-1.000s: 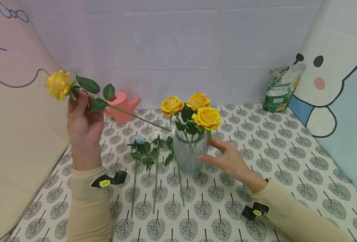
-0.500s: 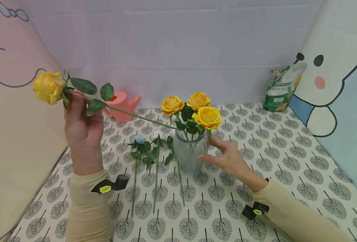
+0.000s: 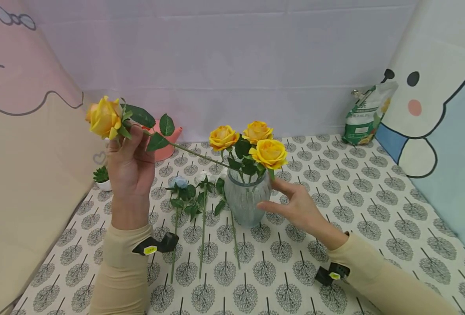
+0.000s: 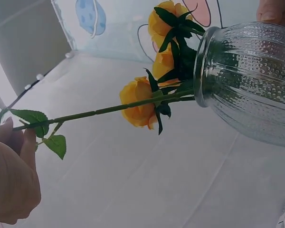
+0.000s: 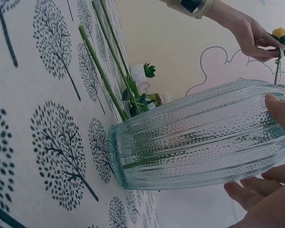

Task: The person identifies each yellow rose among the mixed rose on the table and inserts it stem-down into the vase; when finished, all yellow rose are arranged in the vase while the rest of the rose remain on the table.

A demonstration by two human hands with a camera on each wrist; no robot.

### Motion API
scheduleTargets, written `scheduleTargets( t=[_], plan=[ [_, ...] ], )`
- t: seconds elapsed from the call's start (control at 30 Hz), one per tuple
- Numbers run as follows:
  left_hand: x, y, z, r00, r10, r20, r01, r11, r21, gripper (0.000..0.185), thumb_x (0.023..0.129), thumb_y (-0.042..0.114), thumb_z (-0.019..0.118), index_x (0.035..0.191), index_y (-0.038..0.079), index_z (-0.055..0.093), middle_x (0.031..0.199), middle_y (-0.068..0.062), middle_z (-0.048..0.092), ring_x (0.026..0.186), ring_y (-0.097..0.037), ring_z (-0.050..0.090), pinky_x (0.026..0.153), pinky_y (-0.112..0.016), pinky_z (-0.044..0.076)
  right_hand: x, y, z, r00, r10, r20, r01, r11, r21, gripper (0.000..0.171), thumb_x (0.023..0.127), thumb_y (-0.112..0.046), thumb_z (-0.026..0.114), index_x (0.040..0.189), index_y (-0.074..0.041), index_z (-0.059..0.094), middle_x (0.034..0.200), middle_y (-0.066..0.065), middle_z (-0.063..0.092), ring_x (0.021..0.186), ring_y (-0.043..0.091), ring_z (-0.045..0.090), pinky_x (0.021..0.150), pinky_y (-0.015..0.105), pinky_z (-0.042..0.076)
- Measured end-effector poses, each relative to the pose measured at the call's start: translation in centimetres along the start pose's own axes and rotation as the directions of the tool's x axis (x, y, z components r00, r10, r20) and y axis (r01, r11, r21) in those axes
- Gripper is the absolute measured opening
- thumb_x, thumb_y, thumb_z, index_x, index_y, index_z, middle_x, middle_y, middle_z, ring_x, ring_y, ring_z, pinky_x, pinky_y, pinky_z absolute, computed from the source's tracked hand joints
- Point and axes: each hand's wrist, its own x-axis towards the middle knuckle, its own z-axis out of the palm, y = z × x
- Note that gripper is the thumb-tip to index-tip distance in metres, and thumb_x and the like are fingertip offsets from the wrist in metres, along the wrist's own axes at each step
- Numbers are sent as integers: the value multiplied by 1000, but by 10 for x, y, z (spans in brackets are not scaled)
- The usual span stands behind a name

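My left hand (image 3: pixel 131 175) pinches a yellow rose (image 3: pixel 105 117) by its stem just below the bloom. The long stem (image 4: pixel 99 111) slopes down to the right, its far end at the mouth of the ribbed glass vase (image 3: pixel 243 205). Three yellow roses (image 3: pixel 269 154) stand in that vase, blooms above the rim. Around the vase's right side curves my right hand (image 3: pixel 295 204), thumb in front and fingers behind. In the right wrist view, its thumb and fingertips lie along the glass (image 5: pixel 194 137), which stands upright on the patterned cloth.
Left of the vase lie a blue rose (image 3: pixel 178 181) and white roses (image 3: pixel 204 176), stems toward me. Behind my left hand are a pink watering can (image 3: pixel 165 152) and a small potted succulent (image 3: pixel 102 177). A green-and-white bag (image 3: pixel 368 118) stands at the back right.
My left hand first shifted slightly left, then moved right toward the vase with the rose, bringing the stem's end to the vase mouth. The potted succulent came into view. My right hand stayed put.
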Motion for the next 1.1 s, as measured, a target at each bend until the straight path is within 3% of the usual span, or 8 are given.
scheduleTargets(
  t=[0.23, 0.4, 0.6, 0.9, 1.1],
  plan=[
    [-5, -3, 2, 996, 80, 35, -82, 994, 66, 25, 76, -25, 70, 97, -13, 62, 82, -22, 63, 66, -30, 66, 58, -38, 61, 0, 1, 0, 1000, -14, 2, 14, 1000, -4, 73, 83, -26, 83, 145, -5, 50, 143, 13, 55, 137, 30, 46, 115, 55, 30],
    [-13, -5, 6, 990, 123, 70, -133, 980, 147, 32, 78, -24, 69, 107, -13, 60, 85, -21, 60, 71, -29, 66, 62, -36, 61, 0, 1, 0, 1000, -11, 2, 11, 1000, 1, 72, 84, -26, 83, 145, -6, 51, 142, 13, 55, 136, 30, 46, 115, 55, 30],
    [-18, -11, 7, 983, 116, 139, -142, 971, 191, 34, 79, -26, 67, 109, -15, 60, 86, -23, 62, 74, -31, 68, 71, -37, 61, 0, 0, 0, 1000, -9, 5, 9, 1000, -4, 74, 84, -26, 83, 146, -6, 49, 144, 13, 54, 137, 30, 46, 115, 54, 30],
    [-16, -22, 0, 981, 80, 177, -127, 953, 276, 32, 76, -25, 71, 106, -14, 66, 85, -23, 65, 74, -32, 70, 78, -38, 60, 1, 0, 0, 1000, -11, 3, 11, 1000, 3, 73, 84, -25, 83, 147, -7, 50, 143, 13, 55, 137, 30, 46, 115, 54, 29],
    [-13, -27, -5, 991, 53, 121, -88, 948, 306, 32, 76, -23, 73, 105, -13, 67, 88, -21, 65, 76, -30, 71, 79, -38, 60, 0, 0, 1, 1000, -20, 3, 20, 1000, 5, 75, 84, -25, 83, 147, -7, 48, 144, 13, 54, 137, 30, 45, 115, 55, 30]
  ],
)
